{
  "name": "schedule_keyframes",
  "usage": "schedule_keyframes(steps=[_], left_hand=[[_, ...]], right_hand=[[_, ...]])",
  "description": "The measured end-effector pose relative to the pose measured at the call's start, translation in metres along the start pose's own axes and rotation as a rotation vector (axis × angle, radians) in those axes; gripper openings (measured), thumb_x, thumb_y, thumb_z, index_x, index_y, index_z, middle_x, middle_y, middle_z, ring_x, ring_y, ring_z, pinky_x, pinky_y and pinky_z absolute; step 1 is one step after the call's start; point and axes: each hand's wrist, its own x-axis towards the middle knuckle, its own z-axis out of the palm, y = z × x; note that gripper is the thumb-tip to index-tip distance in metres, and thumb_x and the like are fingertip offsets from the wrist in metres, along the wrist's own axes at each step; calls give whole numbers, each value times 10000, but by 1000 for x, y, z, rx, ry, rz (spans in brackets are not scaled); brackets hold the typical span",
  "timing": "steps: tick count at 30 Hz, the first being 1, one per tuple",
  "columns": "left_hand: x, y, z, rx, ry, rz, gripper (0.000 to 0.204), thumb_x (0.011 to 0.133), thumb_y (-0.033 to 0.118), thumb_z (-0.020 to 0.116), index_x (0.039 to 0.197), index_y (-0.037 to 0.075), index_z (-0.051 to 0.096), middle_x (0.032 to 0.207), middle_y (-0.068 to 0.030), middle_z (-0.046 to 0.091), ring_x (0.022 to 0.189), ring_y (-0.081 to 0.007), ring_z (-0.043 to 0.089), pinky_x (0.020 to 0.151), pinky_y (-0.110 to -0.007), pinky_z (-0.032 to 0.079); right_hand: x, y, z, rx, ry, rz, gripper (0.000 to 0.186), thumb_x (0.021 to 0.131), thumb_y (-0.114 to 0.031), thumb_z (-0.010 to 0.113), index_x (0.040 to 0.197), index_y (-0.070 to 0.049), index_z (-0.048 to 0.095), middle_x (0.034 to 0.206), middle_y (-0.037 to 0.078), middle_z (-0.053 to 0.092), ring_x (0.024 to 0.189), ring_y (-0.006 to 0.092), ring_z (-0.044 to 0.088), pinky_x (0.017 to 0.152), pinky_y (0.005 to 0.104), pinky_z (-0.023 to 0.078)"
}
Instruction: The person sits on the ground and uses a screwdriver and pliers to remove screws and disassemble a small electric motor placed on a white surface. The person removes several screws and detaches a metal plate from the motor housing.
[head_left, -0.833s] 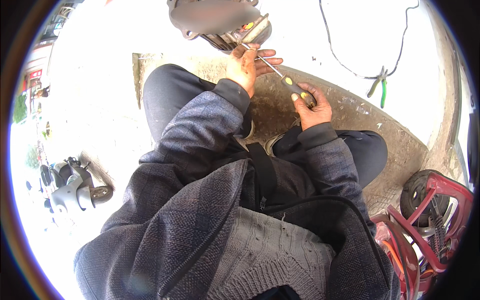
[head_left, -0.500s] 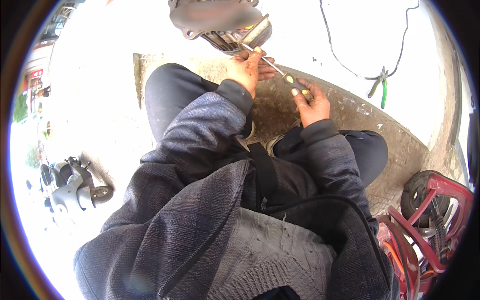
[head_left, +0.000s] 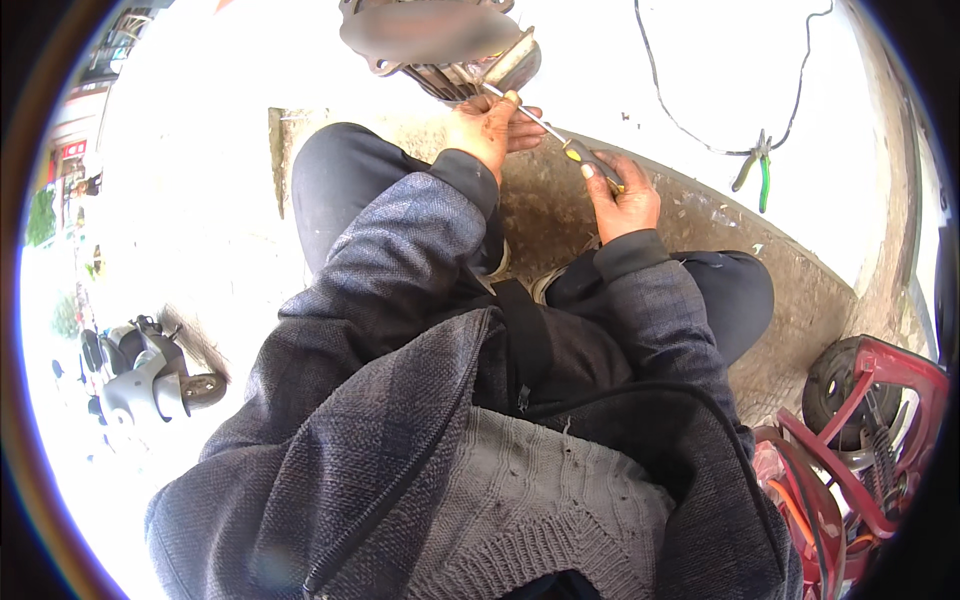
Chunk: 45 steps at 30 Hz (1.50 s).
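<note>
A screwdriver point(head_left: 550, 130) with a dark grey and yellow handle slants between my hands at the upper middle. My right hand point(head_left: 628, 200) closes around its handle. My left hand point(head_left: 482, 132) has the metal shaft between the thumb and the fingers, close to the tip. Dark smudges mark my fingers. The tip points up and left at a rounded, ribbed metal part point(head_left: 515, 68) with lugs on its rim. The top of that part is blurred, and the exact contact of the tip cannot be made out.
Green-handled pliers point(head_left: 762, 170) lie on the bright surface by a black cable point(head_left: 655, 90). At lower right stands a red frame point(head_left: 905, 375) with a small wheel point(head_left: 832, 395). A grey scooter point(head_left: 150, 375) is at far left. My knees flank the brown ground point(head_left: 560, 210).
Both hands and the screwdriver have shifted slightly left, and its handle has turned a little in my right hand. The ribbed part keeps nearly the same place.
</note>
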Motion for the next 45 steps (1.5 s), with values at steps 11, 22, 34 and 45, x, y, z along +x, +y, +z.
schedule_keyframes(steps=[11, 22, 34, 45], left_hand=[[5, 0, -1, -3, 1, 33, 302, 1018, 217, 566, 1114, -68, 532, 1047, -243, 691, 928, -360, 731, 817, -421, 630], [7, 0, -2, -110, -34, 26, 310, 1032, 200, 519, 1153, -84, 536, 1074, -276, 690, 927, -364, 732, 847, -434, 623], [11, -4, -8, -97, -38, 59, 356, 1022, 240, 565, 1144, -94, 541, 1085, -295, 682, 923, -361, 732, 809, -427, 640], [15, -2, -1, -13, 77, 14, 252, 1020, 176, 558, 1065, -72, 554, 1017, -271, 703, 887, -350, 737, 776, -419, 643]], right_hand=[[6, -11, -10, -174, -189, 42, 348, 921, -182, 733, 1206, 3, 657, 1006, 130, 668, 691, 169, 640, 535, 349, 520], [13, -23, -28, 314, -411, 492, 370, 915, -179, 725, 1253, -52, 645, 978, 107, 685, 698, 180, 622, 586, 360, 526], [17, -12, -35, 843, -363, 968, 463, 938, -196, 729, 1288, 64, 574, 1018, 180, 678, 663, 176, 623, 452, 382, 487], [25, -6, -31, 668, -354, 747, 301, 907, -174, 758, 1190, -82, 715, 1022, 133, 696, 766, 178, 619, 587, 281, 523]])
